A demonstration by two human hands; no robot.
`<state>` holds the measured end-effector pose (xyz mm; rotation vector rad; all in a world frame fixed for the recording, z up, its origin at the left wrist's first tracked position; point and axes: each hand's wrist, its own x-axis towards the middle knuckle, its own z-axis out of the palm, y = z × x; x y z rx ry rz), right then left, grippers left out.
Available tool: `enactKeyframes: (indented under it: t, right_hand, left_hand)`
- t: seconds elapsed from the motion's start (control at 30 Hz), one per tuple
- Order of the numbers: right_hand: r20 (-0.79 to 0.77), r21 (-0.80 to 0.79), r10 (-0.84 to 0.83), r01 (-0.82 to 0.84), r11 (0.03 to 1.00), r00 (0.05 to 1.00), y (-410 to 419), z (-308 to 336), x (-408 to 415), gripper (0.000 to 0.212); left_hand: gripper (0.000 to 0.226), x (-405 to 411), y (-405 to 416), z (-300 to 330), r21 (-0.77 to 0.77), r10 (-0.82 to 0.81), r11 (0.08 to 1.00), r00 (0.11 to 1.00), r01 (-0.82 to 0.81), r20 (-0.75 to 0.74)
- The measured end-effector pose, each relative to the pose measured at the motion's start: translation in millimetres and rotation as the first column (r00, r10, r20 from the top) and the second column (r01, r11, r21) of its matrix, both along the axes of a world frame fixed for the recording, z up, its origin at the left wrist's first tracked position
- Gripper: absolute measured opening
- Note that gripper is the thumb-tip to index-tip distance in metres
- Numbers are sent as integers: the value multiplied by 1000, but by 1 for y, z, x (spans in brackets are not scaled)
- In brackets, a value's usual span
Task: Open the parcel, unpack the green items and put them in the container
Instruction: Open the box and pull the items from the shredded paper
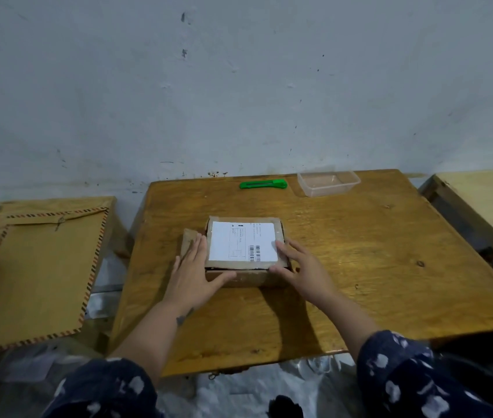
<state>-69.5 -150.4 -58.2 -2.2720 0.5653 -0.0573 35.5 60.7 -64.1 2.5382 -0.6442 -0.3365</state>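
Both hands flat against parcel (245, 251) at mid-desk (374, 251): left hand (192, 274) on its left side, right hand (302, 267) on its right, fingers spread, gripping nothing. Label upward, long axis left-right. Farther back, green cutter (263, 184) lying left-right beside clear container (328, 183).

The print on the parcel's label (243, 241) is too small to read. Both hands (192, 274) cover the parcel's (248, 277) side edges, and its contents stay hidden.
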Motion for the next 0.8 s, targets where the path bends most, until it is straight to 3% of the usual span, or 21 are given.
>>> enactKeyframes:
  t: [0.13, 0.23, 0.4, 0.53, 0.7, 0.8]
  right_hand:
    - [2, -129, 24, -24, 991, 1000, -3, -1, 0, 60]
    - [80, -129, 28, -18, 991, 996, -5, 2, 0, 54]
    - [310, 60, -78, 62, 996, 948, 0, 27, 16, 52]
    - [353, 229, -224, 148, 962, 909, 1, 45, 44, 55]
    - [368, 231, -245, 167, 959, 897, -9, 49, 84, 42]
    - [384, 181, -248, 191, 965, 889, -17, 48, 106, 36]
  left_hand:
    - [100, -5, -2, 0, -109, 36, 993, 999, -36, -3]
    - [98, -4, -3, 3, -212, 42, 976, 999, -43, -8]
    - [95, 5, -11, 25, -390, 125, 906, 985, -164, -123]
    - [87, 18, -26, 46, -519, 178, 822, 972, -233, -153]
    - [102, 43, -49, 61, -553, 201, 802, 974, -226, -107]
    - [106, 59, -59, 61, -480, 209, 853, 977, -207, -50]
